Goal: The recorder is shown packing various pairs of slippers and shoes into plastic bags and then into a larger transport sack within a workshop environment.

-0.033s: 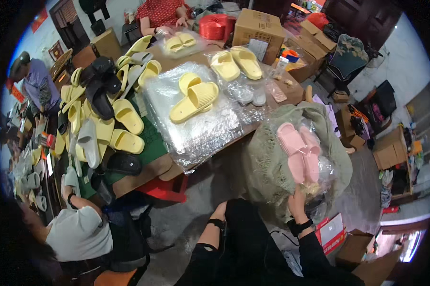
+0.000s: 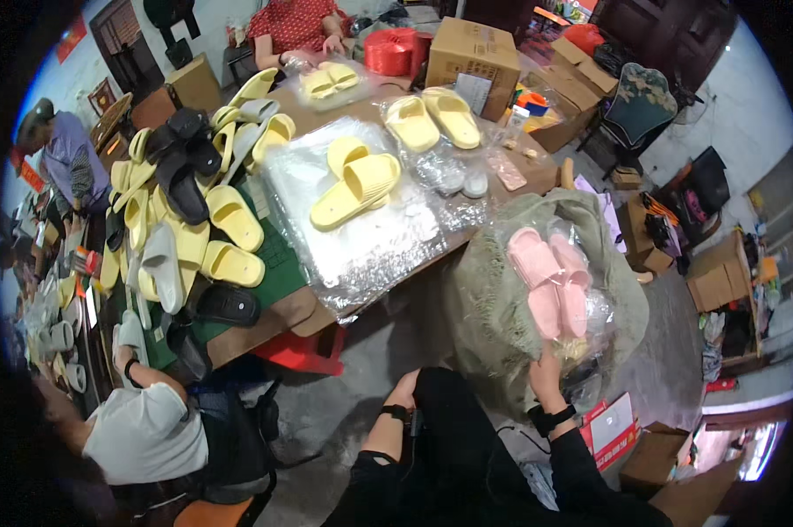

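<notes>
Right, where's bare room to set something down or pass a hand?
A narrow patch of green mat between the yellow slides and clear plastic bags; wider grey floor between the red stool and woven sack. Crowded: the left of the table, heaped with slides, and the sack's top, covered by bagged pink slides.

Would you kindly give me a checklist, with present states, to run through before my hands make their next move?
1. Right hand near the pink slippers: ok, at their near end.
2. Right hand's grip firm: cannot tell, fingertips are unclear.
3. Pink slippers in clear plastic: ok.
4. Left hand away from the pink slippers: ok, beside the leg.
5. Yellow slippers on the plastic stack side by side: not ok, one lies across the other.
</notes>
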Tool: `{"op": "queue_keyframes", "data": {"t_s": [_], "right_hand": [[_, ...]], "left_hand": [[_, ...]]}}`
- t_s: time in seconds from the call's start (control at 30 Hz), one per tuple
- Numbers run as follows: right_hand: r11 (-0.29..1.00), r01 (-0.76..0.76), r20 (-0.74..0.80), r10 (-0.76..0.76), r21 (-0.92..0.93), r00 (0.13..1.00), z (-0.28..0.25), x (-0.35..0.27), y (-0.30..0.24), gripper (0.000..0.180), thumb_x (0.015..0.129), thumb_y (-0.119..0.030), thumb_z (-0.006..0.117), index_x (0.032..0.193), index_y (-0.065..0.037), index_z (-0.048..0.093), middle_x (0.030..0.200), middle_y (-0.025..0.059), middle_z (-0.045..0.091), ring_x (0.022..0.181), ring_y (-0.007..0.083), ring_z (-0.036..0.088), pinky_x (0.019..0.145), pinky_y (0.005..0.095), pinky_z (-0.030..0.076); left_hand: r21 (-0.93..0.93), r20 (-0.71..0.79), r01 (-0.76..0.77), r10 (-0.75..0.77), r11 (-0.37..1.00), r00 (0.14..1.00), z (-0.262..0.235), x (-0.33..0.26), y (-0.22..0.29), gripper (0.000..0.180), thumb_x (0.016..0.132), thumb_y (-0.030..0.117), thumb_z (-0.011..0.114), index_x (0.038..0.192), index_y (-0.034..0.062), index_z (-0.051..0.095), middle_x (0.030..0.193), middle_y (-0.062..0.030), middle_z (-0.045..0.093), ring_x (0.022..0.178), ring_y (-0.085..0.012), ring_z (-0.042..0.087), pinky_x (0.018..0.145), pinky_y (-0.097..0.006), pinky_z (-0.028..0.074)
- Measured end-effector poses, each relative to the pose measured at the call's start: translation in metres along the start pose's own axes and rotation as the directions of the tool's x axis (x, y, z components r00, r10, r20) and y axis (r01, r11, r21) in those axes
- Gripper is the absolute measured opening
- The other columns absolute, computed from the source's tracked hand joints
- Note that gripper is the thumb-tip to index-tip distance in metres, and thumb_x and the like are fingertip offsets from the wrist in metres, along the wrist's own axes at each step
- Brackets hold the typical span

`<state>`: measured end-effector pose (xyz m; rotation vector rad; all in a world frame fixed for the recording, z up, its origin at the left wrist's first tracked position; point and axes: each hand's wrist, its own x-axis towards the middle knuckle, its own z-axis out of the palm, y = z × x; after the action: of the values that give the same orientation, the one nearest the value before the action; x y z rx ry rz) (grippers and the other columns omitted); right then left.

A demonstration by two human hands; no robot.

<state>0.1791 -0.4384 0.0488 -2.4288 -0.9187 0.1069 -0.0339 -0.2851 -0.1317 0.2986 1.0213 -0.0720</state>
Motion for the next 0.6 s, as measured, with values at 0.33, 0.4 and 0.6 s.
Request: {"op": "queue_keyframes", "data": {"t_s": [0.33, 0.4, 0.6], "right_hand": [[0.93, 0.357, 0.485, -0.274, -0.086, 0.83, 0.005, -0.013, -0.034, 0.014, 0.067, -0.009, 0.051, 0.077, 0.0, 0.055, 0.066, 0.0193, 0.057, 0.063, 0.0366, 0.056, 0.055, 0.0432, 0.045], [0.895, 0.44, 0.569, -0.325, -0.074, 0.756, 0.015, -0.017, -0.032, 0.011, 0.067, -0.01, 0.052, 0.07, -0.001, 0.056, 0.064, 0.0175, 0.057, 0.061, 0.035, 0.057, 0.053, 0.0425, 0.045], [0.789, 0.45, 0.847, -0.518, 0.418, 0.121, -0.006, 0.082, -0.095, 0.03, 0.072, -0.028, 0.061, 0.078, 0.001, 0.059, 0.071, 0.0155, 0.06, 0.066, 0.0247, 0.059, 0.06, 0.036, 0.046]], "left_hand": [[0.439, 0.104, -0.562, 0.582, 0.701, 0.806, 0.128, -0.052, 0.051, 0.066, 0.079, 0.04, 0.058, 0.125, -0.0002, 0.032, 0.116, -0.017, 0.046, 0.102, -0.0221, 0.047, 0.083, -0.029, 0.038], [0.481, 0.166, -0.549, 0.544, 0.683, 0.822, 0.191, -0.103, 0.065, 0.067, 0.079, 0.037, 0.06, 0.126, -0.0003, 0.03, 0.116, -0.0185, 0.046, 0.104, -0.0238, 0.047, 0.082, -0.029, 0.039], [0.562, 0.17, -0.418, 0.394, 0.714, 0.903, 0.172, -0.063, 0.113, 0.04, 0.08, 0.013, 0.056, 0.115, -0.0041, 0.044, 0.105, -0.0124, 0.056, 0.091, -0.0181, 0.055, 0.077, -0.031, 0.044]]}}
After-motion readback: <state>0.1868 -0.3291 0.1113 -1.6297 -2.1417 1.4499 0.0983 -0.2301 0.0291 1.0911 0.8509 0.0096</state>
